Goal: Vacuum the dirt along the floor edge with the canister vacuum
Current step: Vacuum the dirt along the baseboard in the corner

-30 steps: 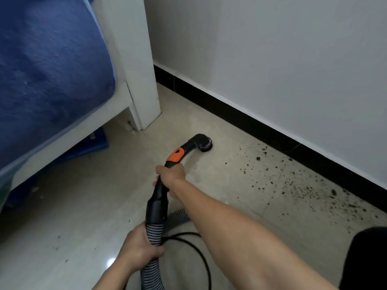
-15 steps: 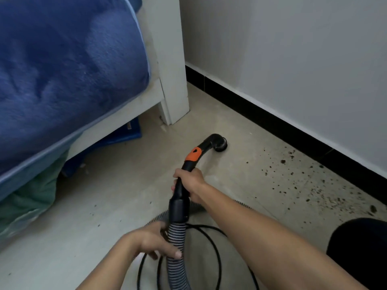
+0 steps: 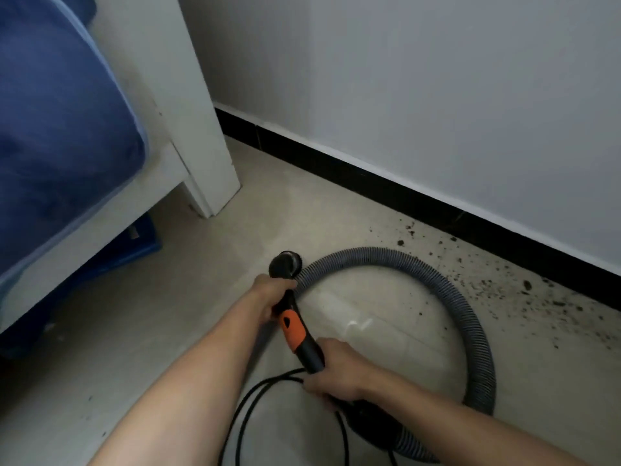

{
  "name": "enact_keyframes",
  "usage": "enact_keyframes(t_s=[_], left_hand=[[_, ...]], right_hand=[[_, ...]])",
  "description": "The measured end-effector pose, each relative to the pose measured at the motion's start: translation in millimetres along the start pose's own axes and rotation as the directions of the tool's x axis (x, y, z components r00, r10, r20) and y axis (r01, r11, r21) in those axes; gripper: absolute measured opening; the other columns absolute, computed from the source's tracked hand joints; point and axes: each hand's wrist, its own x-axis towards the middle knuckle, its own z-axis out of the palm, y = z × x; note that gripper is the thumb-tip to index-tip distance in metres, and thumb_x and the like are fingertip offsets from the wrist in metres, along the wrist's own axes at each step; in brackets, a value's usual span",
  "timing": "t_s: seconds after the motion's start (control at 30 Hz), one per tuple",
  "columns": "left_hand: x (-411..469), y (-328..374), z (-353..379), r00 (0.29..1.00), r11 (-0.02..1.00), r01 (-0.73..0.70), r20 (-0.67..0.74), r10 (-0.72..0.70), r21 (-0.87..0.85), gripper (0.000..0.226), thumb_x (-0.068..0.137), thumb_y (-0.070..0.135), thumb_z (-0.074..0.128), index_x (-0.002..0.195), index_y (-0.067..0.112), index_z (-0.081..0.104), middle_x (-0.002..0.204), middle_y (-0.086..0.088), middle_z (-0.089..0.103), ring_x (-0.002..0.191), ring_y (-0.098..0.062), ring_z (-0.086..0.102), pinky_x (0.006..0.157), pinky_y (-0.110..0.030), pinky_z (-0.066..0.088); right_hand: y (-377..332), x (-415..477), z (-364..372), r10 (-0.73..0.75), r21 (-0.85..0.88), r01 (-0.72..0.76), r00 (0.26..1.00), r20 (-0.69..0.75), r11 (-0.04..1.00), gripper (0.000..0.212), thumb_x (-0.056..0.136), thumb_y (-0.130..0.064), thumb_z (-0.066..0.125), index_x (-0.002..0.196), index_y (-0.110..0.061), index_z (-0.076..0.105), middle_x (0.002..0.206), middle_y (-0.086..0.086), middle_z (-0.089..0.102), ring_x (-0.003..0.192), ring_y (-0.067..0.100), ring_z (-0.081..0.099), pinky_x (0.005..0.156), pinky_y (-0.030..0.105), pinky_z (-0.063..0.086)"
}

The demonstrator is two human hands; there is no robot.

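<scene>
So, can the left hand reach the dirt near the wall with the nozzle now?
Probably yes, but not directly: the hose loops on the floor between the nozzle and the dirt, so the left hand must lift over it.

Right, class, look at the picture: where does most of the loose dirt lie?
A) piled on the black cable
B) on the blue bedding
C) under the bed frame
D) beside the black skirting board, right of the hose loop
D: the dark dirt is scattered along the black skirting board, outside the loop of the hose, with the nozzle well to its left.
</scene>
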Motion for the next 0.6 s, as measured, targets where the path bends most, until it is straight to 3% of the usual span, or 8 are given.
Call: enact_keyframes(t_s=[0.1, 0.27, 0.4, 0.47, 0.53, 0.6], left_hand=[[13.9, 7.4, 21.4, 0.999, 0.999, -0.039, -0.025, 0.039, -0.009, 0.042, 0.084, 0.006, 0.070, 0.116, -0.010, 0.047, 0.087, -0.021, 0.060, 0.069, -0.031, 0.061, 0.074, -0.048, 0.057], [27.7, 19.5, 40.6, 0.998, 0.998, -0.062, 0.015, 0.062, 0.029, 0.043, 0.088, 0.017, 0.068, 0.117, -0.010, 0.052, 0.086, -0.019, 0.062, 0.063, -0.028, 0.058, 0.054, -0.034, 0.050], [19.0, 17.7, 77.6, 0.985, 0.975, -0.087, 0.167, 0.053, 0.206, 0.043, 0.089, 0.019, 0.066, 0.118, -0.010, 0.054, 0.086, -0.019, 0.062, 0.061, -0.027, 0.057, 0.051, -0.030, 0.047], [15.1, 14.2, 97.4, 0.967, 0.950, -0.133, 0.248, 0.062, 0.281, 0.041, 0.089, 0.020, 0.066, 0.116, -0.008, 0.054, 0.086, -0.019, 0.061, 0.061, -0.025, 0.057, 0.053, -0.029, 0.048], [10.5, 13.0, 113.4, 0.949, 0.936, -0.171, 0.308, 0.073, 0.307, 0.038, 0.090, 0.021, 0.066, 0.112, -0.008, 0.056, 0.079, -0.017, 0.060, 0.058, -0.025, 0.057, 0.052, -0.030, 0.049], [11.5, 12.1, 124.0, 0.943, 0.930, -0.207, 0.316, 0.107, 0.303, 0.039, 0.093, 0.030, 0.062, 0.106, -0.007, 0.060, 0.077, -0.016, 0.060, 0.061, -0.025, 0.058, 0.056, -0.031, 0.052]], right_hand=[[10.2, -21.9, -25.9, -0.014, -0.107, 0.012, 1.000, -0.016, 0.994, 0.032, 0.069, -0.031, 0.076, 0.090, -0.025, 0.052, 0.092, 0.003, 0.065, 0.079, 0.022, 0.068, 0.071, 0.036, 0.059], [26.4, -60.7, -44.9, 0.031, -0.186, -0.050, 0.994, -0.103, 0.981, 0.038, 0.073, -0.060, 0.067, 0.094, -0.030, 0.056, 0.096, -0.005, 0.061, 0.090, 0.017, 0.061, 0.078, 0.033, 0.051], [38.5, -84.9, -15.0, 0.083, -0.007, -0.086, 0.973, -0.215, 0.996, 0.038, 0.071, -0.069, 0.064, 0.085, -0.036, 0.053, 0.091, -0.012, 0.060, 0.088, 0.007, 0.060, 0.077, 0.026, 0.048], [36.9, -94.1, 3.2, 0.090, 0.145, -0.057, 0.968, -0.234, 0.988, 0.041, 0.068, -0.065, 0.073, 0.098, -0.042, 0.058, 0.097, -0.017, 0.065, 0.092, -0.006, 0.059, 0.083, 0.016, 0.048], [40.7, -100.9, 13.1, 0.104, 0.195, -0.052, 0.959, -0.265, 0.979, 0.062, 0.064, -0.061, 0.075, 0.119, -0.042, 0.056, 0.108, -0.017, 0.067, 0.102, -0.007, 0.061, 0.096, 0.021, 0.048], [50.7, -106.7, 13.0, 0.152, 0.189, -0.098, 0.942, -0.299, 0.977, 0.064, 0.059, -0.059, 0.073, 0.117, -0.042, 0.054, 0.106, -0.014, 0.068, 0.099, -0.003, 0.063, 0.094, 0.025, 0.050]])
